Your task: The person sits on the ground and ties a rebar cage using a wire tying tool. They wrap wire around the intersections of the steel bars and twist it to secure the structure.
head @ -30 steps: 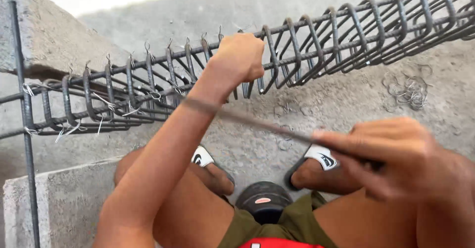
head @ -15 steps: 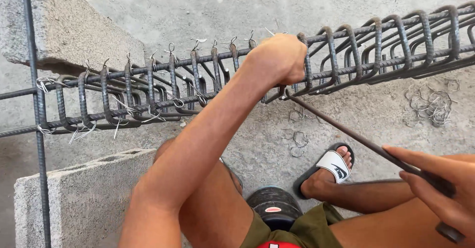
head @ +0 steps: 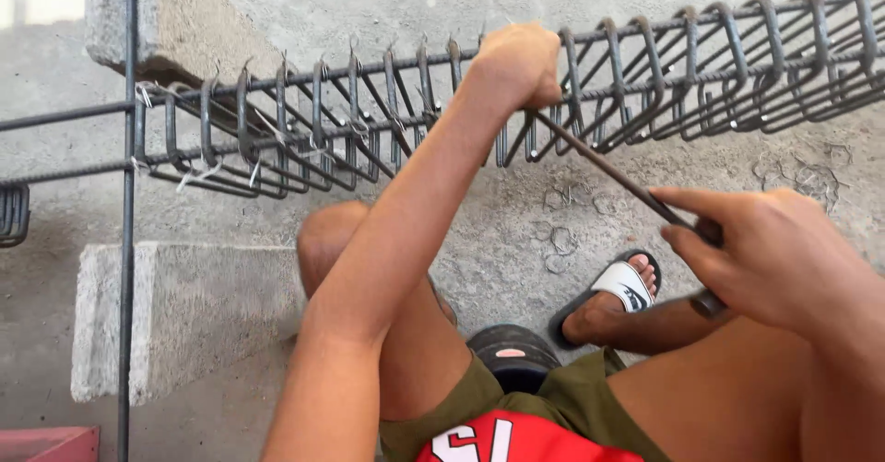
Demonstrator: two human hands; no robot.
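A long rebar cage of dark stirrups tied to lengthwise bars runs across the view above the ground. My left hand is closed around a top bar and a stirrup near the cage's middle. My right hand at the right grips the handle end of a thin metal hook tool. The tool's shaft slants up-left and its tip reaches the cage just under my left hand. The tip itself is hidden by the fingers.
Two concrete blocks stand on the cement floor, one under the cage at upper left, one at lower left. A vertical steel bar crosses the left side. My sandalled foot and a black round object lie below. Wire scraps litter the right.
The view has shifted, so the cage and my left hand sit further right. My right hand has risen toward the cage with the tool.
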